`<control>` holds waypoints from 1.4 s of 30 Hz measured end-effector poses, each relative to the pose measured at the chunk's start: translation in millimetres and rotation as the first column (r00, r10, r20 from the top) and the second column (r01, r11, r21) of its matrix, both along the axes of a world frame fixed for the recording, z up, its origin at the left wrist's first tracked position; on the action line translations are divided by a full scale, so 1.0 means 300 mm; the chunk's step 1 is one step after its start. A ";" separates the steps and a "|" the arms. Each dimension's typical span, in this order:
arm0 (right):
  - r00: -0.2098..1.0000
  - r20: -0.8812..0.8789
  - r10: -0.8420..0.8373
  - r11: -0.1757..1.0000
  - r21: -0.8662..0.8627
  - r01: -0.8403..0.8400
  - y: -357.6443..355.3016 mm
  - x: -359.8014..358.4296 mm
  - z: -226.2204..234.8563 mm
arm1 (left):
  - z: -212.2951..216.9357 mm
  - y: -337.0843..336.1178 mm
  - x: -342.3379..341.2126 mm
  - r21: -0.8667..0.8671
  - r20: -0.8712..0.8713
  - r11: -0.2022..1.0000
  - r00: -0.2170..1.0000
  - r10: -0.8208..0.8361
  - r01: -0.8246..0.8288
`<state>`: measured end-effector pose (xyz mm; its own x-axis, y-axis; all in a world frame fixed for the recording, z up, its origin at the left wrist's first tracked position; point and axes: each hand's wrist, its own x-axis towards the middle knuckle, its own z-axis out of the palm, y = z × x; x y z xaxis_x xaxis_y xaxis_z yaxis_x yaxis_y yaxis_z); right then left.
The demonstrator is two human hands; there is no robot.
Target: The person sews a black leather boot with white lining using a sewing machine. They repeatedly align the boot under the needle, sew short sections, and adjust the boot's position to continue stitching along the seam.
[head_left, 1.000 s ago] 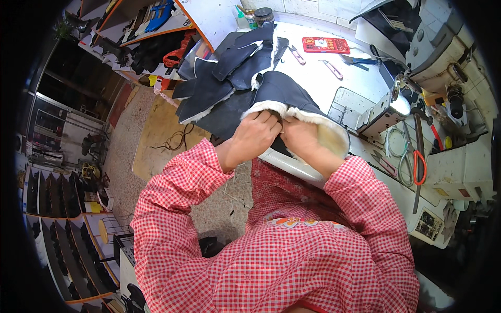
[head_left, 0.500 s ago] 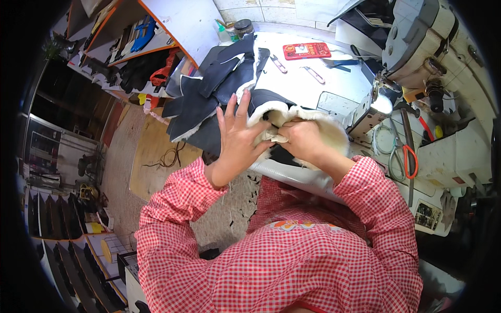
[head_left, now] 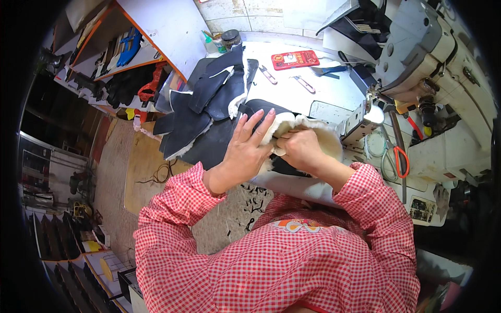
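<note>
A black piece with thick cream fleece lining lies bunched at the table's front edge, its fleece side partly turned up. My right hand is closed on the fleece, fingertips tucked into the fold. On the left side of the fold, my left hand has its outer fingers stretched upward. Its thumb rests at the fleece edge near the right fingertips; its index finger is mostly hidden, seemingly pinching there. Beyond the left hand lie several black fleece-backed pieces in an overlapping pile.
A sewing machine stands at the right. Two thread snips and a red phone-shaped item lie on the white table. Orange-handled scissors are at the right. Shelves rise at the left; dark scraps litter the floor.
The whole view has shifted slightly. My left hand's stretched fingers now lean further right over the lining, and its index finger is more hidden. The right hand keeps its grip on the fleece.
</note>
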<state>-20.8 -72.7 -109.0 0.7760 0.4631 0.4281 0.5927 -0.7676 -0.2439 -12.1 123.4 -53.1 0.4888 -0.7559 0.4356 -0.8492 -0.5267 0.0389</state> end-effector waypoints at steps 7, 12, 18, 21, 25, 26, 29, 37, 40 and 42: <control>0.999 -0.048 -0.022 0.998 0.058 0.024 -0.009 -0.012 -0.016 | -0.038 -0.042 -0.048 -0.001 0.125 0.996 0.988 0.091 -0.091; 0.999 -0.049 -0.004 0.999 0.037 0.006 -0.012 -0.015 -0.018 | -0.051 -0.072 -0.086 -0.052 0.029 0.975 0.975 0.219 -0.217; 0.997 -0.076 0.028 0.999 -0.012 -0.029 -0.020 -0.024 0.008 | -0.052 -0.088 -0.091 -0.098 0.084 0.967 0.966 0.244 -0.236; 0.988 -0.150 -0.023 0.996 -0.092 0.009 -0.013 -0.031 0.026 | -0.041 -0.096 -0.086 -0.035 0.099 0.969 0.964 0.245 -0.243; 0.987 -0.148 -0.063 0.998 -0.011 0.062 -0.017 -0.037 0.058 | -0.007 -0.114 -0.080 -0.034 0.260 0.989 0.954 0.148 -0.144; 0.990 -0.122 -0.071 0.997 0.007 0.073 -0.024 -0.039 0.068 | 0.004 -0.119 -0.074 -0.025 0.275 0.993 0.955 0.115 -0.113; 0.986 -0.121 -0.112 0.992 0.037 0.117 -0.046 -0.058 0.096 | 0.030 -0.134 -0.056 0.002 0.292 0.999 0.956 0.043 -0.046; 0.961 0.077 -0.266 0.961 0.105 0.257 -0.219 -0.279 0.128 | 0.117 -0.155 0.074 0.021 0.299 0.997 0.952 0.062 -0.071; 0.951 0.154 -0.268 0.955 0.175 0.241 -0.320 -0.355 0.135 | 0.168 -0.160 0.140 0.067 0.293 0.985 0.946 0.135 -0.161; 0.941 0.182 -0.285 0.941 0.238 0.239 -0.391 -0.391 0.138 | 0.199 -0.174 0.182 0.096 0.326 0.966 0.925 0.196 -0.238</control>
